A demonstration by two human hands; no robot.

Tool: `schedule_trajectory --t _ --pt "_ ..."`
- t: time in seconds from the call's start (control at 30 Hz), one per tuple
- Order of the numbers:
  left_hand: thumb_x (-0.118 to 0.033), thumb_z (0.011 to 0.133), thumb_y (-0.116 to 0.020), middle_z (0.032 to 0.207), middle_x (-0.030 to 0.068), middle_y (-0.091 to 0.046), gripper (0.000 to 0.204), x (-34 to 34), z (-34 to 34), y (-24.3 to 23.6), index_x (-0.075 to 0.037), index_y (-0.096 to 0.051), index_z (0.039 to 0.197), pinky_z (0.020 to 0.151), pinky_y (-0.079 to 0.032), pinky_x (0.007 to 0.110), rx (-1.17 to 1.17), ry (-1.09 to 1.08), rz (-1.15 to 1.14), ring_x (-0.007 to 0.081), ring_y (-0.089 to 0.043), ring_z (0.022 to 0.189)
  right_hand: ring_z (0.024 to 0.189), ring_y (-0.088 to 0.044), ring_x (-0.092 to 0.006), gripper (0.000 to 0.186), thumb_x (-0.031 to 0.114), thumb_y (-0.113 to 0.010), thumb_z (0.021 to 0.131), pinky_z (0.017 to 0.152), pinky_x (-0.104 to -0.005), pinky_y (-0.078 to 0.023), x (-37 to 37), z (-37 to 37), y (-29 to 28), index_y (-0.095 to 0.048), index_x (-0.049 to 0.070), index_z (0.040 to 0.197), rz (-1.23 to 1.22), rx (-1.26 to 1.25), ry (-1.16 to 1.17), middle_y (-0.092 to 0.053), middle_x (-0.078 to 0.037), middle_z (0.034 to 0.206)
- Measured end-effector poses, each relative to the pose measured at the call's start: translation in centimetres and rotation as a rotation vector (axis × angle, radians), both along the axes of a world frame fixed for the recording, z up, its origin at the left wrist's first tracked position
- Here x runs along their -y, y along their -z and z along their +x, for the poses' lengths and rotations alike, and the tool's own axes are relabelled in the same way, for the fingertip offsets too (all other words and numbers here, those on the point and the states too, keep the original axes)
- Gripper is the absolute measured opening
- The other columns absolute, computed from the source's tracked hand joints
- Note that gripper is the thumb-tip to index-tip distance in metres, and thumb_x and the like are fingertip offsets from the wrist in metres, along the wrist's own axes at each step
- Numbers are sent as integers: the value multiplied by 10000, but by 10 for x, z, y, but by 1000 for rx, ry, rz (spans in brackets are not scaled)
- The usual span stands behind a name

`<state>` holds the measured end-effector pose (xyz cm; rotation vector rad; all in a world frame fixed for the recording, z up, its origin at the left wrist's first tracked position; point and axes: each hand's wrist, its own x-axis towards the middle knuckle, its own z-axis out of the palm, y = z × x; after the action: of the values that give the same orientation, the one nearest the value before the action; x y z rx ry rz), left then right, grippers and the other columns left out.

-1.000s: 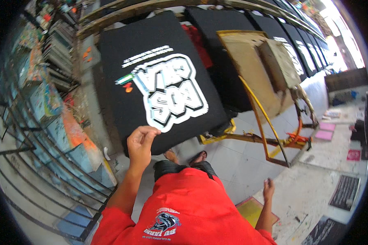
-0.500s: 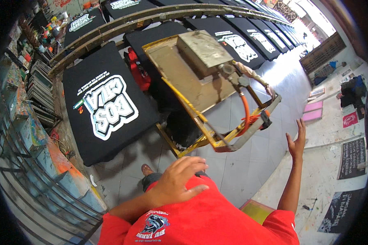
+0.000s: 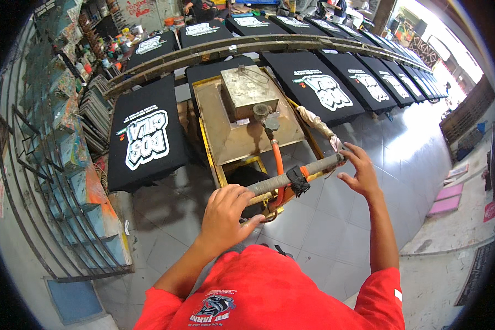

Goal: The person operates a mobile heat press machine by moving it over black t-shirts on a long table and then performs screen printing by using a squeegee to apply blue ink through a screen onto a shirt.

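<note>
A yellow-framed cart (image 3: 205, 154) stands in front of me, carrying a flat brown metal panel (image 3: 212, 110) with a metal box (image 3: 248, 88) on top. Its push handle (image 3: 302, 170) is a bar wrapped in grey tape, with black wrapping and an orange hose below. My left hand (image 3: 221, 217) is at the bar's left end, fingers together and stretched over it, thumb held away. Around the right end, my right hand (image 3: 360, 171) has its fingers spread, thumb apart. Neither hand is closed round the bar; whether the fingertips touch it, I cannot tell.
Black printed T-shirts (image 3: 132, 115) lie on boards in two rows along a long rail (image 3: 225, 50). Frames (image 3: 96, 121) stack at the left, beside a black metal railing (image 3: 44, 181). Grey tiled floor (image 3: 341, 225) runs right toward a wall with pink panels (image 3: 445, 204). People are at the back.
Both my hands have come to the cart's handle, the left moving forward and the right inward. The view has turned, and the handle now lies crosswise before me.
</note>
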<state>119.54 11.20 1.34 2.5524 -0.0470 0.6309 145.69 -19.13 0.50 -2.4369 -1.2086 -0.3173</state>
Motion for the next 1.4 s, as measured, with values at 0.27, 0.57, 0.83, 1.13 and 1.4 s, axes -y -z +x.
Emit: schedule_trajectory --t 0.27,0.57,0.83,1.13,1.4 --pt "-315 716 -788 1066 133 -620 475 20 14 8 -50 -613 1069 933 -427 451 -63 -144 52 340 -566 1055 1123 -557 -351 542 370 -794 685 975 -441 -437 -5 34 16 -655 35 1088 83 15 -199 -615 -161 1187" --pt "-410 686 -803 969 117 -635 548 40 34 12 -52 -629 1063 835 -447 427 -130 -372 160 317 -581 945 721 -579 -331 472 462 -782 651 731 -430 -461 -15 70 19 -597 56 806 14 87 -435 -578 -108 713" --pt "-531 628 -790 848 105 -645 587 42 46 30 -58 -652 946 732 -471 411 -222 -483 236 305 -608 810 621 -571 -324 498 495 -778 646 646 -428 -462 -20 82 37 -515 73 674 28 57 -495 -526 -100 593" --pt "-615 563 -755 648 84 -575 573 26 57 51 -93 -561 698 552 -443 408 -50 -547 390 288 -583 628 584 -571 -320 531 555 -747 687 564 -431 -445 -28 86 48 -521 76 653 68 177 -453 -528 -105 587" --pt "-635 636 -704 692 91 -602 582 -14 65 50 -76 -570 725 591 -472 420 -133 -515 434 297 -619 716 604 -583 -332 545 555 -766 682 570 -437 -456 -62 92 54 -521 69 660 115 131 -446 -549 -121 608"
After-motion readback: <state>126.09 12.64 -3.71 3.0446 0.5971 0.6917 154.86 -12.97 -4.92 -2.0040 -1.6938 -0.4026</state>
